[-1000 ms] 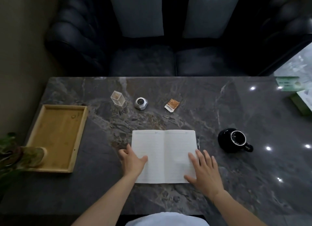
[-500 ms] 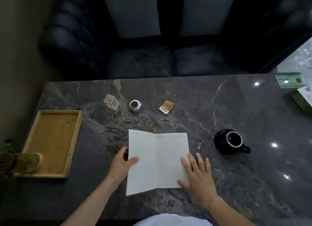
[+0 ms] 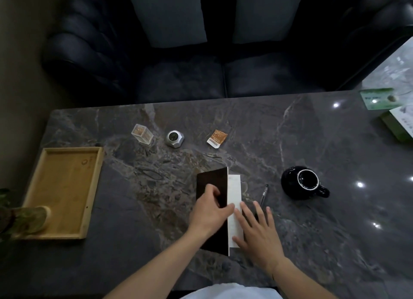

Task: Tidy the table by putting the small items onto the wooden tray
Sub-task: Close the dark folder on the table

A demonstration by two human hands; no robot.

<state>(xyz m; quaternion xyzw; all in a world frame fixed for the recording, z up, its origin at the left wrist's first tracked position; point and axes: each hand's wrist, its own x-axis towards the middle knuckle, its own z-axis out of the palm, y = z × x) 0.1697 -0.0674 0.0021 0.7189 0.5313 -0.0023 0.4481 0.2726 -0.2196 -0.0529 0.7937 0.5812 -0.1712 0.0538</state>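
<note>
Notebook (image 3: 212, 187), open flat a sec ago, is now nearly folded shut: left hand (image 3: 210, 211) grips the dark cover, right hand (image 3: 257, 229) lies flat, fingers straight, on the page. Small items, incl. toothpick box (image 3: 142, 134), silver pot (image 3: 175, 138) & sachet (image 3: 216, 138), remain on the table (image 3: 312, 142); wooden tray (image 3: 93, 187) at left awaits them.

Notebook (image 3: 212, 187) now nearly folded shut, left hand (image 3: 209, 211) swung its dark cover over, pen (image 3: 264, 194) uncovered
</note>
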